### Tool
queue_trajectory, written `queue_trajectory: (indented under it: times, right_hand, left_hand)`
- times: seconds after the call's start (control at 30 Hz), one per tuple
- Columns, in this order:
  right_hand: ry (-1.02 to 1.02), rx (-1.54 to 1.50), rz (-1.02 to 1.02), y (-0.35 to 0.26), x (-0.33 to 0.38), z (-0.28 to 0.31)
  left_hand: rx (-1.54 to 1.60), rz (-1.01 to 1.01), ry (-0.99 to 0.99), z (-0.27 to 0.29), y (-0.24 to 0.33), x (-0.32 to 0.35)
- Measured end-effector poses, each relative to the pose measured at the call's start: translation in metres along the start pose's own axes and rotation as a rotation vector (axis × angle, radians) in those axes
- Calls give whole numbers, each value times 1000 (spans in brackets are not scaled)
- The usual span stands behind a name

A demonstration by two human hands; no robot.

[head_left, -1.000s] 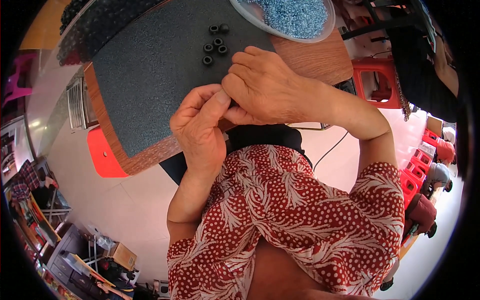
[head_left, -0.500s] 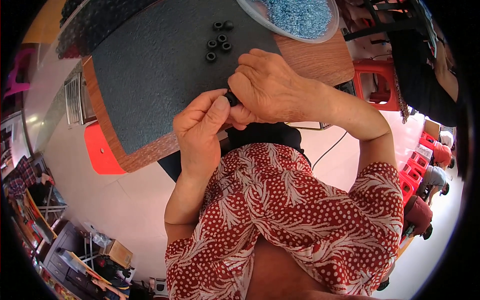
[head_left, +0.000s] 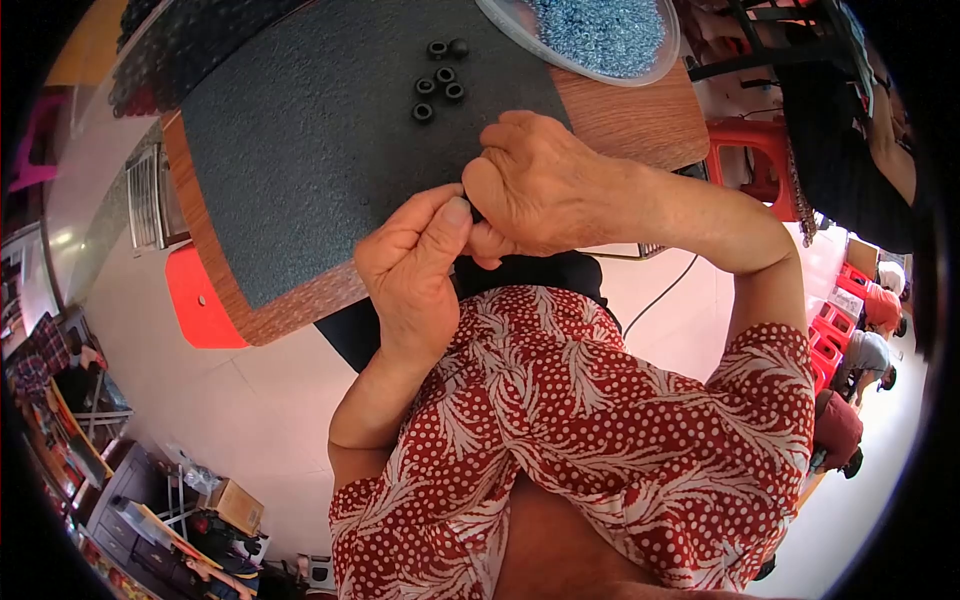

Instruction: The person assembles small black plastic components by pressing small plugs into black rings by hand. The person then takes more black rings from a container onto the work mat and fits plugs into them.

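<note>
- The left hand (head_left: 410, 265) and the right hand (head_left: 535, 185) meet at the centre of the frame, over the near edge of the dark grey textured mat (head_left: 310, 150) that covers the wooden table (head_left: 640, 120).
- Between them a small dark piece (head_left: 474, 212) shows only as a sliver at the thumb tips; its shape cannot be told, though it may be one of the rings lying farther up.
- The left fingers (head_left: 455, 212) are pinched together on that piece, with the thumb pressed toward the right palm. The right fingers are curled inward and clenched around the same spot; what they cover is hidden.
- Five small black rubber-like rings (head_left: 440, 80) lie in a loose cluster at the upper centre of the mat, well apart from the hands.
- Judging by those rings, the piece is very light, small and somewhat stiff, easy to drop or flick away, and not fragile. A fingertip pinch across its outer rim looks the surest hold.
- The rough mat probably keeps the rings from rolling.
- A shallow clear round dish (head_left: 655, 60) heaped with tiny blue-grey metal parts (head_left: 600, 25) sits at the upper right; those are loose and would scatter if knocked.
- A red plastic stool (head_left: 765, 160) stands at the right, beyond the table.
</note>
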State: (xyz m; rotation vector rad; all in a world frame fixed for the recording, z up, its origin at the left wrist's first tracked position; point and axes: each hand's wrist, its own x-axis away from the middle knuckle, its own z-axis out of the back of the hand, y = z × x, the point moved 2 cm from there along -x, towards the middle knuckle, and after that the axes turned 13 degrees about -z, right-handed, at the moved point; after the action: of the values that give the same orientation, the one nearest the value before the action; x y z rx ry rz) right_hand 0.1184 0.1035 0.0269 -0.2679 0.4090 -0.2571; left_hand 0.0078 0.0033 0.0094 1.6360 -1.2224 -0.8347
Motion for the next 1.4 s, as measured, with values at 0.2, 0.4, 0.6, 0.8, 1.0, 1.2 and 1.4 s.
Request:
queue_trajectory:
  times: [0.2,0.4,0.6,0.8,1.0,1.2,1.4]
  right_hand:
    - [63,6,43,-2,2,-3]
    - [67,-9,70,-2,-2,0]
    - [66,-11,99,-9,-3,-1]
    - [9,77,89,-6,-4,-6]
    - [58,94,50,-3,1,-16]
    - [68,181,54,-4,-8,-10]
    - [86,143,49,-6,-9,-3]
  left_hand:
    - [-53,-83,-30,2,-1,4]
    - [37,17,34,-1,7,2]
    - [15,-59,-13,10,6,5]
    - [-18,-55,23,11,-6,7]
    - [-26,-64,8,14,-14,4]
    - [-87,-165,-59,24,5,-9]
    - [-204,-184,-63,25,8,-8]
